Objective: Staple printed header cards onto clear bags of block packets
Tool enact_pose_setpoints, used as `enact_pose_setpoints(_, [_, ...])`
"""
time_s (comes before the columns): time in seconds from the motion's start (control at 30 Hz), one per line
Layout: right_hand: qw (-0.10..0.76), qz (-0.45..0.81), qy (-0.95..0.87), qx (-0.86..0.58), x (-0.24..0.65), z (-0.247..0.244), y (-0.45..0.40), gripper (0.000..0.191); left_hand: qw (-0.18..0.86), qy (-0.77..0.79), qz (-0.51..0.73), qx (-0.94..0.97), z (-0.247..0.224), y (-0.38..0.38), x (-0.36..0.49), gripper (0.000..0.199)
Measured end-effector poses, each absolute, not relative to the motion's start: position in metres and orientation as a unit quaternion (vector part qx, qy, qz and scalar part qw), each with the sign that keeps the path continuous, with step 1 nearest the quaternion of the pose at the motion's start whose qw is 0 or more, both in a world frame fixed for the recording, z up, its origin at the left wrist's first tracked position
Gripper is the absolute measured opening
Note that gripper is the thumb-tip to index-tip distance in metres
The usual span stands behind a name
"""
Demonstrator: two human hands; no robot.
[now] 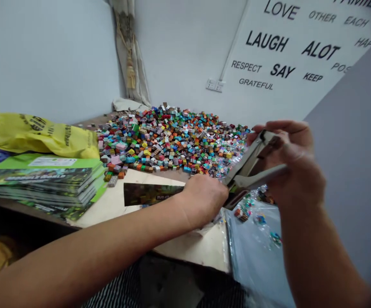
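Observation:
My right hand (296, 164) is shut around a silver hand stapler (252, 162), whose front end reaches toward my left hand. My left hand (203, 201) grips the end of a dark printed card (150, 193) and the edge of a clear plastic bag (252, 244). The stapler's jaw sits right by those fingers, and the hand hides where it meets the card. Several small coloured bricks lie in the bag (260, 219), close under the stapler.
A large heap of small multicoloured bricks (169, 141) covers the table behind my hands. Stacked green booklets (41, 184) and a yellow plastic bag (34, 134) lie at left. A wall and curtain stand behind, and a grey panel rises at right.

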State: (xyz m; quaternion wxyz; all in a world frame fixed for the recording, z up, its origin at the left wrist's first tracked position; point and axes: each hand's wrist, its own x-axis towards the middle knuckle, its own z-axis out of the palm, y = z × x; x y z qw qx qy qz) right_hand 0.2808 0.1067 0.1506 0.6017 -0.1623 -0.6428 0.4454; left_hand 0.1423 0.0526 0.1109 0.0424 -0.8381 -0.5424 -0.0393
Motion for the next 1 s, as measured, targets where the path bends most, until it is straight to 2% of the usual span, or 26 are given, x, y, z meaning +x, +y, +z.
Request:
enact_pose_setpoints(0.07, [0.582,0.442,-0.66,-0.174,0.277,0.141,0.103,0.041,0.049,-0.539,-0.045,-0.84,0.108,0.055,0.142,0.023])
enact_pose_setpoints(0.17, [0.598,0.442,-0.644,-0.181,0.277,0.134,0.103,0.047,0.06,-0.539,-0.057,-0.839,0.107,0.057,0.141,0.022])
enact_pose_setpoints(0.33, [0.562,0.49,-0.616,-0.253,0.282,0.141,0.109,0.086,0.05,-0.537,-0.04,-0.841,0.112,0.056,0.14,0.023])
enact_pose_setpoints(0.4, [0.551,0.514,-0.599,-0.271,0.281,0.142,0.108,0.089,0.052,-0.54,-0.038,-0.839,0.113,0.056,0.14,0.024])
enact_pose_setpoints(0.5, [0.573,0.506,-0.588,-0.265,0.274,0.138,0.103,0.072,0.066,-0.534,-0.041,-0.842,0.111,0.056,0.141,0.022])
enact_pose_setpoints(0.63, [0.667,0.431,-0.555,-0.248,0.261,0.13,0.096,0.044,0.071,-0.541,-0.033,-0.838,0.112,0.056,0.142,0.024])
enact_pose_setpoints(0.73, [0.717,0.355,-0.543,-0.256,0.256,0.128,0.098,0.036,0.073,-0.542,-0.017,-0.837,0.113,0.055,0.142,0.023])
enact_pose_setpoints(0.87, [0.701,0.323,-0.582,-0.256,0.257,0.131,0.109,0.019,0.079,-0.532,-0.018,-0.843,0.113,0.056,0.142,0.021])
enact_pose_setpoints(1.0, [0.679,0.337,-0.609,-0.233,0.26,0.131,0.123,0.015,0.061,-0.545,-0.008,-0.836,0.114,0.059,0.144,0.025])
